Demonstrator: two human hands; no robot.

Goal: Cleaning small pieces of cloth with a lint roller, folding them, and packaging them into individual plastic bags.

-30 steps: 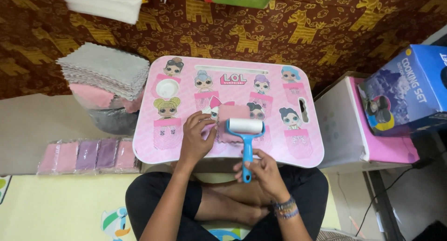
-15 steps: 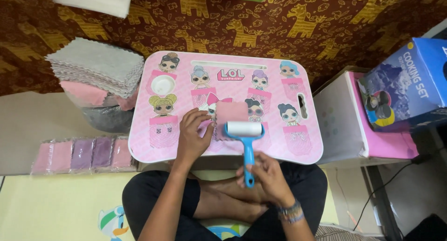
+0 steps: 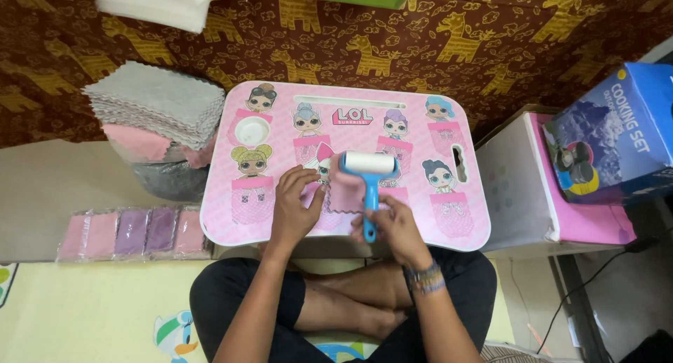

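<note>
A person sits cross-legged behind a small pink table with rounded corners, its top printed with cartoon doll figures and holding a round white cup recess at its far left. The right hand is wrapped in a closed grip round the blue plastic handle of a lint roller, whose white cylinder lies crosswise over the far end of a small pink square cloth spread flat near the middle of the table. Only the near part of that cloth shows, since the roller head covers its far edge. The left hand rests palm down just beside the cloth, its fingers spread and pressing on the cloth's left edge, so its grip holds nothing and lies flat. A banded bracelet of several colours sits on the right wrist. To the left of the table stands a tall stack of grey cloths with scalloped edges, with pink cloths beneath them. Nearer the person on that side lies a row of clear packets holding pink and purple cloths. On the right, a blue cardboard box rests on a white and pink box, well apart from both hands.
</note>
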